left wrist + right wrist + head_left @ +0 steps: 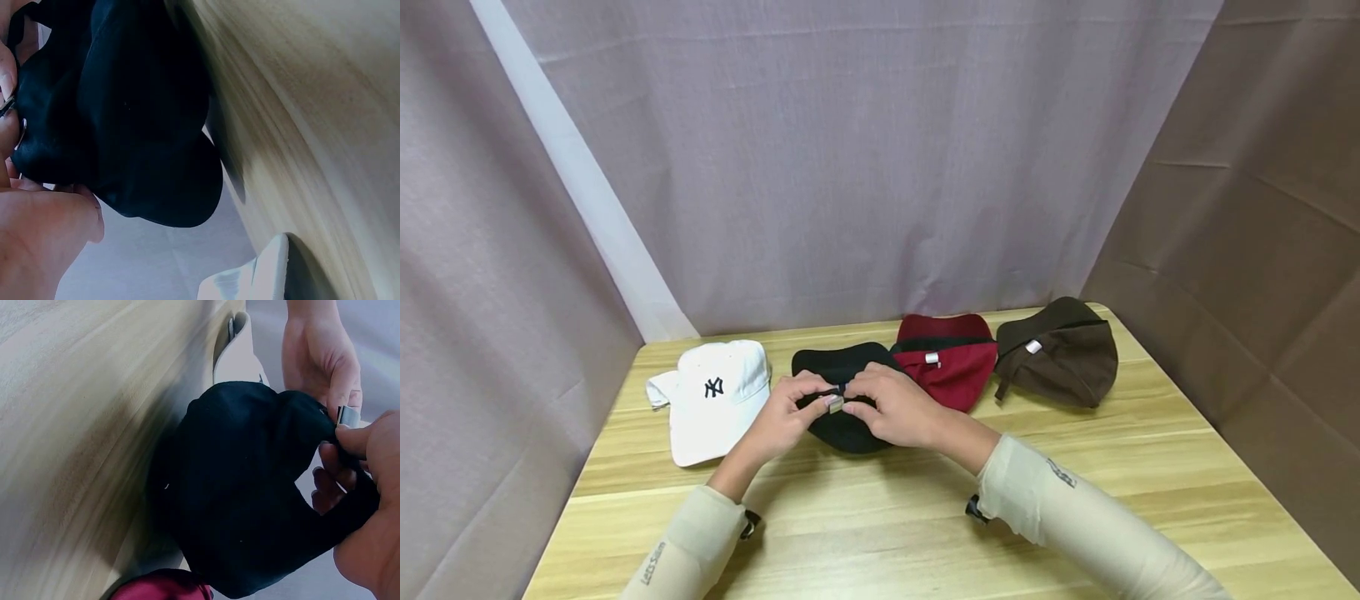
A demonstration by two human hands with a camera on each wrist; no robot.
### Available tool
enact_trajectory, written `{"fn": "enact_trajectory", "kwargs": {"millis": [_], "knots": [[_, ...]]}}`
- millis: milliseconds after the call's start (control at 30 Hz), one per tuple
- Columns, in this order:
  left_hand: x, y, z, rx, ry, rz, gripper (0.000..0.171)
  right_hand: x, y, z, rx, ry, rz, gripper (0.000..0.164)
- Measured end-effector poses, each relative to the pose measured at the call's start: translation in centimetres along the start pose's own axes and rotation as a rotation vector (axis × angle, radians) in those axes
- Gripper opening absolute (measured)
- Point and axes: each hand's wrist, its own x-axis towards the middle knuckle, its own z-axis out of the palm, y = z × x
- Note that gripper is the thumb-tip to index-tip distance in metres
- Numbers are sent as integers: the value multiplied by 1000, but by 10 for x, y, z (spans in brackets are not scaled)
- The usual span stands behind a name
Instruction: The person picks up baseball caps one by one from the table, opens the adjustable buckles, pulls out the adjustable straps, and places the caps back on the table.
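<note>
A black cap [842, 360] is held just over the table by both hands, its crown toward me in the head view. My left hand [786, 412] pinches the cap's back strap beside a silver metal buckle [836, 404]. From the other side my right hand [898, 404] grips the strap, its thumb at the buckle. In the right wrist view the buckle [348, 416] sits between the two thumbs, and the strap opening of the black cap [237, 487] shows below. Fingers hide part of the strap.
On the left lies a white cap [718, 404] with a dark logo. A red cap [951, 371] lies right of the black one, partly behind it, and a brown cap [1063, 358] farther right. The wooden table [865, 533] ends at grey curtains [865, 167].
</note>
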Motion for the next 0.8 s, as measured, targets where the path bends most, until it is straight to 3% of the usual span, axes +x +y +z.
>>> {"fn": "enact_trajectory", "kwargs": {"millis": [333, 800], "knots": [[0, -1, -1, 7, -14, -14, 14, 1, -1, -1, 63, 12, 5, 13], [-2, -3, 3, 7, 19, -2, 14, 2, 1, -8, 172, -84, 57, 18]]}}
